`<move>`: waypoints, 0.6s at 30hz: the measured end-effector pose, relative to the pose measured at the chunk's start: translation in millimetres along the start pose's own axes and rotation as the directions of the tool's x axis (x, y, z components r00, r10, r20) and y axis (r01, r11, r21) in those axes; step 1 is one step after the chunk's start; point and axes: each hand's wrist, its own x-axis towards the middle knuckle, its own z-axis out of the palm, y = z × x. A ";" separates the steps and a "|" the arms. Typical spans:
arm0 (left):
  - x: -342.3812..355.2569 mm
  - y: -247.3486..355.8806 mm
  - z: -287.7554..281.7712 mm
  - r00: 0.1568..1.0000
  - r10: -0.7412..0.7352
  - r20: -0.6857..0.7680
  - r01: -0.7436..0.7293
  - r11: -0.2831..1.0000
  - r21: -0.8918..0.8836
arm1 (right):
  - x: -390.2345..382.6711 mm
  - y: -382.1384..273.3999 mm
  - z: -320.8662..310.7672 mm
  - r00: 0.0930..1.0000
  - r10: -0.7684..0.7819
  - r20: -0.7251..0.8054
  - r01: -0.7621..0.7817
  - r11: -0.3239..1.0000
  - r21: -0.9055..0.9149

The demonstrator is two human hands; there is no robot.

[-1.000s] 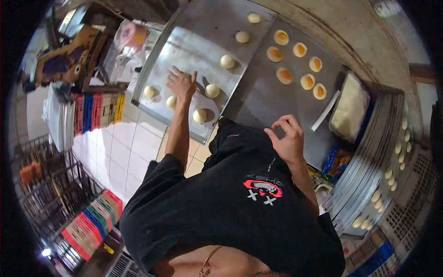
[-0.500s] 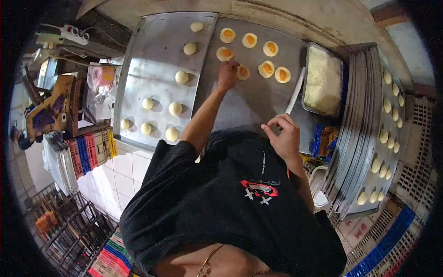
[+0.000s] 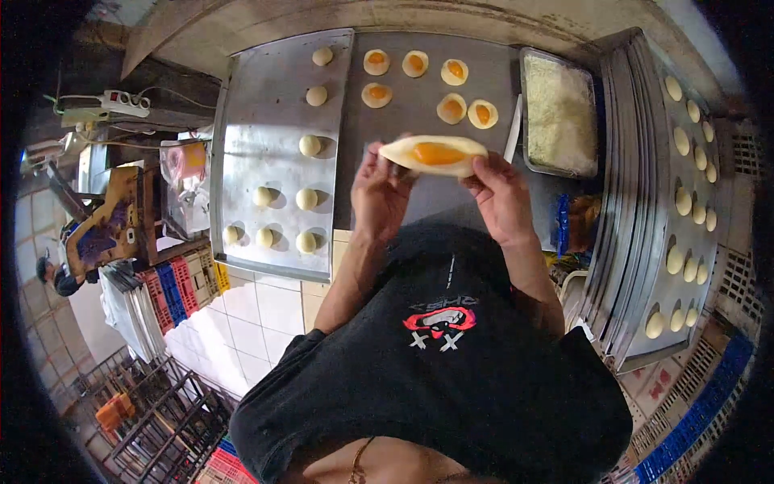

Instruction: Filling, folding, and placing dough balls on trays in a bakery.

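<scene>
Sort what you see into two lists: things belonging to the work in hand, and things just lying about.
Likely part of the work:
stretched filled dough, held between left hand and right hand
six filled dough discs
plain dough balls

Apparently just lying about:
power strip, upper left
coloured crates, left

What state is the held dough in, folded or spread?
Spread: the dough is stretched long between the left hand and the right hand, its orange filling exposed.

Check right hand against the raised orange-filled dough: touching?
Touching. The head view shows the right hand gripping the orange-filled dough at its right end, thumb over the edge.
</scene>
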 end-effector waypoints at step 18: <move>-24.1 11.8 75.8 0.970 0.183 0.157 -0.228 0.913 0.339 | -40.9 -38.9 80.2 0.575 -0.540 0.615 0.732 0.004 -0.682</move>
